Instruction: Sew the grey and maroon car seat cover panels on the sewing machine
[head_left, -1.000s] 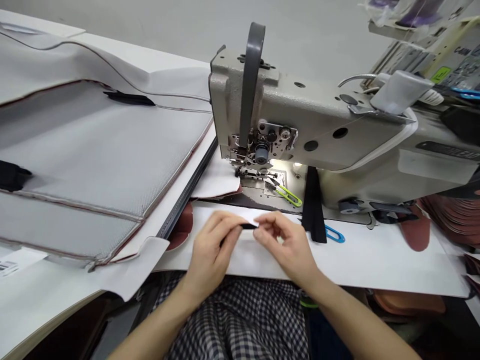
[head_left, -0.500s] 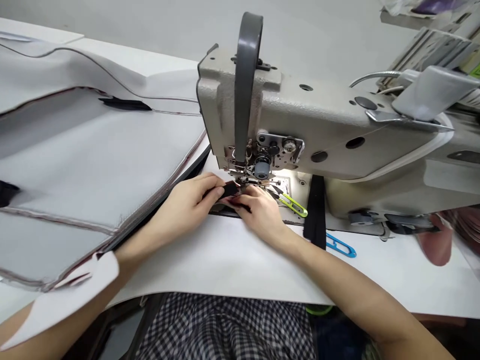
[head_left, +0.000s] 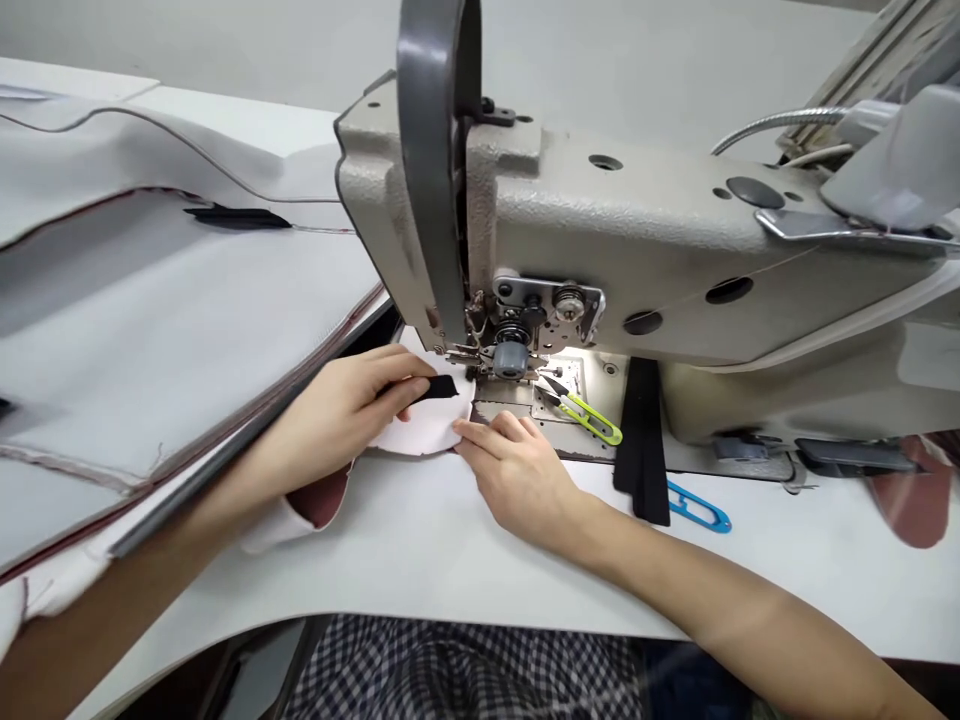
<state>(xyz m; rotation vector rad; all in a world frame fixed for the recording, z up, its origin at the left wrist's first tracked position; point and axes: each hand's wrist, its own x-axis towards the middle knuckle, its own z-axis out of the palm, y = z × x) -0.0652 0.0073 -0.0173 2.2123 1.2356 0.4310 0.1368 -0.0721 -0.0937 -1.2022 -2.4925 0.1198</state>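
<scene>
My left hand (head_left: 364, 405) is closed, with a short black strip (head_left: 441, 387) pinched between thumb and fingers. Under the strip lies a pale fabric panel (head_left: 420, 430), just left of the presser foot and needle area of the sewing machine (head_left: 517, 345). My right hand (head_left: 517, 465) pinches the panel's right edge with its fingertips, in front of the needle plate. A large light-grey sewn piece (head_left: 187, 320) with dark red seam edges spreads out on the left, reaching under my left forearm. Part of the panel is hidden by my left hand.
Yellow-green thread snips (head_left: 592, 418) rest on the machine bed, right of the needle. Black strips (head_left: 643, 440) hang over the bed's front edge, beside a blue tool (head_left: 699, 508). Dark red pieces (head_left: 919, 490) lie at far right. The white table (head_left: 420, 560) extends towards me.
Both hands have come apart and moved away from the needle. The pale panel now lies flatter and shows more, with the black strip on top. The view has shifted closer to the machine.
</scene>
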